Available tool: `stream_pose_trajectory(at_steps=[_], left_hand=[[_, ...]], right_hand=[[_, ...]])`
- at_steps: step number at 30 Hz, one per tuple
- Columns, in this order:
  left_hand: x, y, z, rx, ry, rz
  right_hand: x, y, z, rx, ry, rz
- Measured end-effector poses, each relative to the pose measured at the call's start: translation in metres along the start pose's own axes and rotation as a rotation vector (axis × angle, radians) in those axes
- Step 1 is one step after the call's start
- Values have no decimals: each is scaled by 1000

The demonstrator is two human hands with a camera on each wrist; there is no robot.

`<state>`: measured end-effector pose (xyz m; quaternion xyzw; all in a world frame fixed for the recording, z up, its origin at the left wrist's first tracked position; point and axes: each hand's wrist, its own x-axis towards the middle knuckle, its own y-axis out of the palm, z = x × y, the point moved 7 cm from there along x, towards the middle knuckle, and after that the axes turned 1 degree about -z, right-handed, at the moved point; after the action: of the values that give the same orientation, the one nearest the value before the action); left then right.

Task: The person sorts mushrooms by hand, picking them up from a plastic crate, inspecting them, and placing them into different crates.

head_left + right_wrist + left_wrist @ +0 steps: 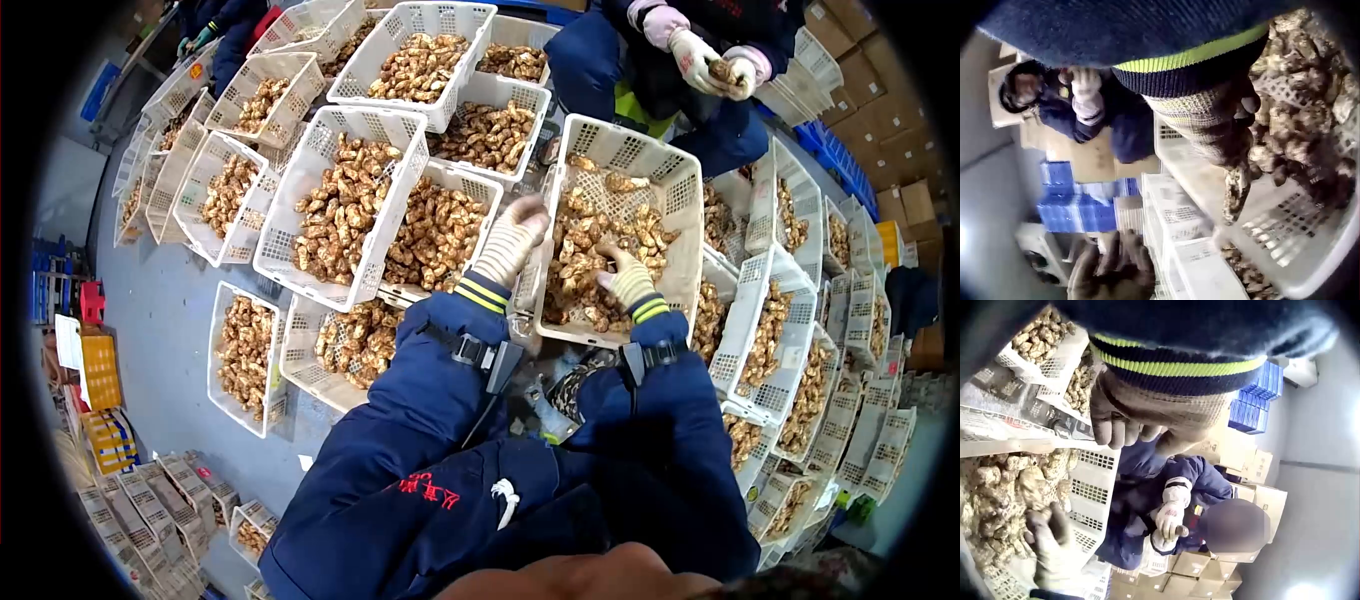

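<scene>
"What's the biggest lot of stuff?"

"White boxes with holes. The middle box (690,190) is at 12 o'clock, with brown lumps (645,235) heaped on its bottom. The tipped box (272,238) at 11 o'clock is very full. The side box (752,296) at 2 o'clock has lumps too."

"Anyone else?"

"A helper (735,110) at 1 o'clock, holding something brown in white gloves (695,58)."

"What are the striped hands doing?"

"The right hand (628,278) is inside the middle box, fingers clamped on one lump (1234,197). The left hand (515,240) is by that box's 9 o'clock side, holding nothing. Its fingers are loosely bent, with small gaps. I can't tell if it touches the rim."

"Any writing?"

"Red marks (430,489) on the blue coat (385,440), too blurry to read. The helper's glove has red marks too."
</scene>
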<state>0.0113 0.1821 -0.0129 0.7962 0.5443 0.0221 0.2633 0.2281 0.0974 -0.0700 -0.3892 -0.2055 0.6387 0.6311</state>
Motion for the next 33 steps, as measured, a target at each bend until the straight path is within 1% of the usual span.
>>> stream_pose_trajectory(at_steps=[2, 3, 4, 6, 7, 8, 10, 11, 14, 15, 18, 19, 22, 23, 24, 26, 27, 29, 30, 31, 33], left_hand=[[-1, 11, 3, 360, 86, 130], [-6, 22, 5, 454, 84, 220], [-9, 29, 6, 596, 148, 284], [-14, 40, 24, 323, -60, 370], [-17, 44, 28, 249, -116, 391], [-21, 45, 34, 145, -211, 408], [-25, 47, 31, 93, -265, 376], [-25, 47, 30, 74, -300, 358], [-23, 50, 18, 182, -141, 346], [-22, 53, 19, 104, -114, 289], [-21, 60, 9, 214, 51, 300], [-24, 63, 5, 212, 73, 302], [-25, 68, -1, 324, 171, 285], [-26, 69, -2, 394, 204, 267], [-27, 72, -3, 440, 202, 258], [-30, 77, -5, 532, 201, 243], [-33, 81, -10, 604, 235, 254], [-33, 81, -5, 569, 211, 258], [-32, 80, -1, 551, 199, 260], [-30, 79, 2, 493, 229, 277], [-25, 73, 13, 376, 113, 254]], right_hand=[[-18, -37, 33, 47, -114, -190], [-31, -53, 48, 25, -198, -308], [-39, -63, 59, 138, -134, -347], [-56, -69, 75, 99, -307, -551], [-63, -69, 80, 236, -346, -571], [-65, -68, 86, 193, -433, -593], [-66, -66, 84, 125, -446, -603], [-66, -65, 83, 127, -489, -603], [-67, -68, 82, 262, -413, -565], [-65, -66, 76, 284, -370, -530], [-52, -50, 47, 880, -203, -437], [-50, -51, 46, 923, -200, -346], [-53, -44, 35, 1136, 21, -255], [-51, -42, 33, 1085, 36, -250], [-47, -30, 30, 1193, 127, -96], [-46, -20, 27, 1312, 168, -67], [-46, -19, 28, 1307, 184, -56], [-48, -19, 30, 1295, 214, -34], [-48, -20, 32, 1296, 190, -27], [-49, -21, 34, 1296, 167, -19], [-52, -27, 42, 1256, 89, -32]])
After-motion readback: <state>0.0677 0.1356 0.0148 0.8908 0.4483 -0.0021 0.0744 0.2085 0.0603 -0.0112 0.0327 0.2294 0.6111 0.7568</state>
